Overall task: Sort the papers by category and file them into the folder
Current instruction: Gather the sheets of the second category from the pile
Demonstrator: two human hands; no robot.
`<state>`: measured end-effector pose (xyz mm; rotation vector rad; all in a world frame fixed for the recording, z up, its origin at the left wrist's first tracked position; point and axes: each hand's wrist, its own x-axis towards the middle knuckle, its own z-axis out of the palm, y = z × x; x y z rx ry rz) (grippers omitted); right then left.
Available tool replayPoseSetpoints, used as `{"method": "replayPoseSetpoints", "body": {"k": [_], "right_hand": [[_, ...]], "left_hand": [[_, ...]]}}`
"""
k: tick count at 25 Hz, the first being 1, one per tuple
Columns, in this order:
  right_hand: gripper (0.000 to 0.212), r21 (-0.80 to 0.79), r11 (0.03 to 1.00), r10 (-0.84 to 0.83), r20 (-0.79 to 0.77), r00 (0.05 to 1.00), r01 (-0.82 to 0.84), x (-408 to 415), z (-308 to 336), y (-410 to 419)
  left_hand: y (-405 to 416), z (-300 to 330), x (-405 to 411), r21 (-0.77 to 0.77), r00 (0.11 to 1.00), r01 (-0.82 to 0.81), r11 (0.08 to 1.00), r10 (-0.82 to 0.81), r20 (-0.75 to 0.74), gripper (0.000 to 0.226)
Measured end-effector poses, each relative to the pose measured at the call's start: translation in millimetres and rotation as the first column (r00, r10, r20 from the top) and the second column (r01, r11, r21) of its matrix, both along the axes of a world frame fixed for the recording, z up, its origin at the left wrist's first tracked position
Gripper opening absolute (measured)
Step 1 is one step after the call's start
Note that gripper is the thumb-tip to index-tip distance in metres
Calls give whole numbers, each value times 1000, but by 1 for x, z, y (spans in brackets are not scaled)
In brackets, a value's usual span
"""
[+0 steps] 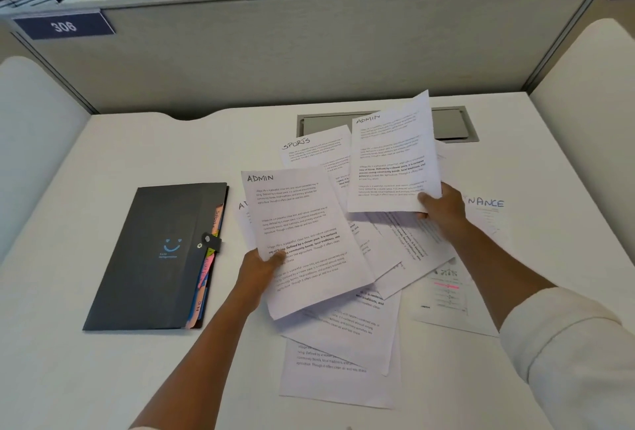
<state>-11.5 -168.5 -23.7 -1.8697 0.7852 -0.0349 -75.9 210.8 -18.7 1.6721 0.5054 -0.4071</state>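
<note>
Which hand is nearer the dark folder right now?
Left. The left hand, holding an ADMIN sheet, sits just right of the dark folder. The right hand holds another ADMIN sheet farther right, across the paper pile.

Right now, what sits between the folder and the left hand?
Head view: a bare strip of white desk separates the dark folder from the left hand, which holds an ADMIN sheet.
</note>
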Motion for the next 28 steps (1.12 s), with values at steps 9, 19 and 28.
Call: {"method": "replayPoseSetpoints", "body": {"k": [9,19,28], "right_hand": [[35,386,909,156,30,987,-155,-102,17,45],[29,392,875,312,-10,950,-284,-182,2,105],[32,294,876,397,16,918,-383,-192,4,109]], "left_hand": [[-9,1,-27,-58,995,94,994,-96,-24,30],[-15,12,-57,-122,996,92,988,-92,13,28],[-20,20,-63,-134,997,72,988,-73,-4,26]]}}
